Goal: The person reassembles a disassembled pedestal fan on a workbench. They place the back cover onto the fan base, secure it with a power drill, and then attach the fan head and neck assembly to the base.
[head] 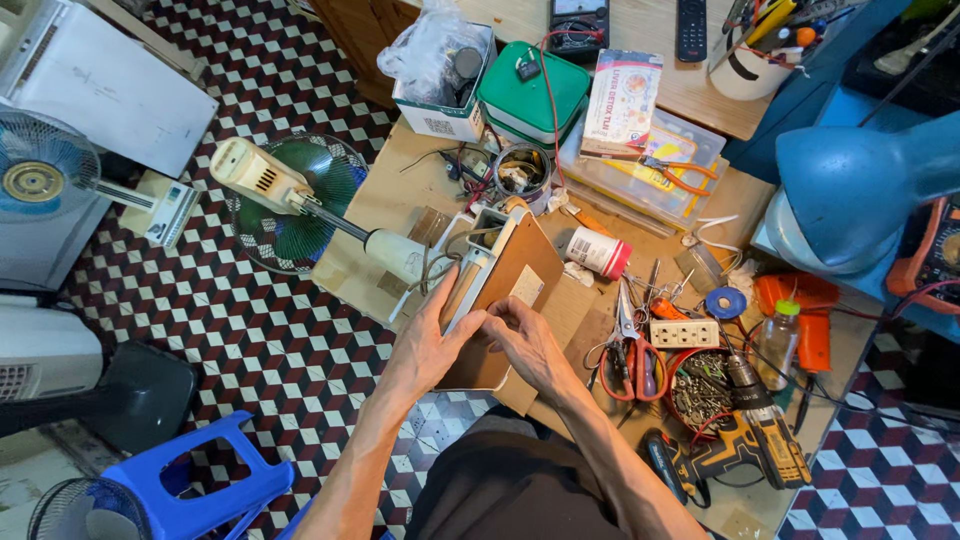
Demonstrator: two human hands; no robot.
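We grip the fan base [497, 290] with our left hand [425, 345] and right hand [530, 340]. Scissors [630, 345] and a screw bowl [700, 385] crowd the desk [375, 215] just right.

Drill [755, 440], scissors [632, 352], green box [535, 90]

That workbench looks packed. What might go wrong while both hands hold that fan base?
The fan base sits at the table edge; if the left hand or right hand slips, it may drop. Its loose wires could snag. The scissors lie close to the right hand.
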